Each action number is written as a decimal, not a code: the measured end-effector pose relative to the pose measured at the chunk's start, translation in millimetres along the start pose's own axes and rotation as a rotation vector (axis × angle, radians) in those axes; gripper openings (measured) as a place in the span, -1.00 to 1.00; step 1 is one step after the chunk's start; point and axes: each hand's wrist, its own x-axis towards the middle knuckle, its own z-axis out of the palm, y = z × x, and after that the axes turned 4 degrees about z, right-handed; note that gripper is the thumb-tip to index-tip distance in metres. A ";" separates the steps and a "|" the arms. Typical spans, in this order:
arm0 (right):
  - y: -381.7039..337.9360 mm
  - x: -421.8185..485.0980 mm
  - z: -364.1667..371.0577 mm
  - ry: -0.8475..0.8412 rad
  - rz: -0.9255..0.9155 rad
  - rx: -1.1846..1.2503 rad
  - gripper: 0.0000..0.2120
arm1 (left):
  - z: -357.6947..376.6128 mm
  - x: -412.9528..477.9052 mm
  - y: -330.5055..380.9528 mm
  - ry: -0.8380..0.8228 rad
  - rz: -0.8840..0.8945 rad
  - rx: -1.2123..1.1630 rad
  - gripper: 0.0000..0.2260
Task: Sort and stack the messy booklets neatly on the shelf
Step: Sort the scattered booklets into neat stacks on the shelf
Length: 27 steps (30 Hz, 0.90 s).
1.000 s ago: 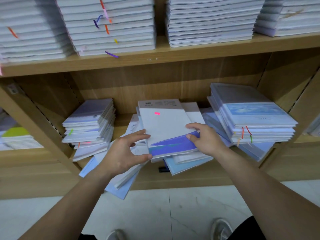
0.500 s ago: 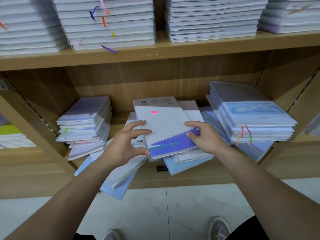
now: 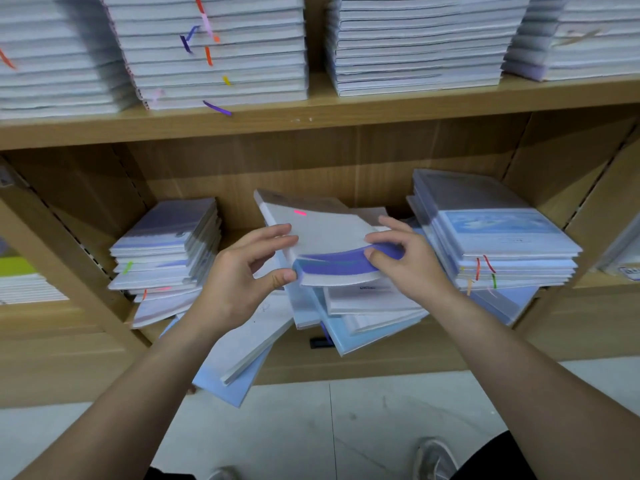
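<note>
Facing a light-brown wooden shelf unit (image 3: 311,161), a person lifts a white paper booklet with a purple band (image 3: 325,237) just above the middle of the lower shelf board (image 3: 398,355). The left hand (image 3: 239,282) grips its left edge, fingers curled on top and the thumb at the near corner. The right hand (image 3: 408,268) grips its right edge, with the thumb on the purple band. The booklet bows slightly between them, and a small pink tab (image 3: 300,213) sits near its far end. Beneath it lies a messy heap of white and pale-blue booklets (image 3: 367,306), fanned at different angles. Several long pale-blue booklets (image 3: 235,362) hang over the front edge of the board. A small black object (image 3: 318,342) shows under the heap, too small to identify. To the left stands a short uneven stack of lilac-and-white booklets (image 3: 166,247), and to the right a taller stack with sky-blue covers (image 3: 495,237), both carrying coloured tabs. The upper shelf board (image 3: 346,116) bears tall rows of white booklets (image 3: 214,50) side by side. Slanted wooden side panels (image 3: 69,216) divide the bays. Below is a pale grey tiled floor (image 3: 311,427) with a thin joint line, and the toes of light-coloured shoes (image 3: 433,455) show at the bottom edge.
</note>
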 end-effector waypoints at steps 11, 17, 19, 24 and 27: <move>-55.5 -13.0 4.9 0.000 -0.208 0.279 -0.61 | -13.3 8.0 19.1 0.424 0.074 0.019 -0.77; -90.6 -17.7 29.7 0.042 -0.191 0.411 -0.48 | -48.6 -0.9 30.5 0.706 -0.008 0.141 -0.87; -93.0 -19.2 40.9 0.057 -0.184 0.237 -0.58 | -55.4 -7.4 29.6 0.740 -0.049 0.143 -0.85; -91.5 -24.4 64.9 0.050 -0.154 0.148 -0.81 | -60.5 -16.4 27.1 0.712 -0.146 0.088 -0.90; -95.4 -23.7 65.8 0.116 -0.156 0.170 -0.93 | -58.4 -21.4 24.4 0.586 -0.133 0.048 -0.76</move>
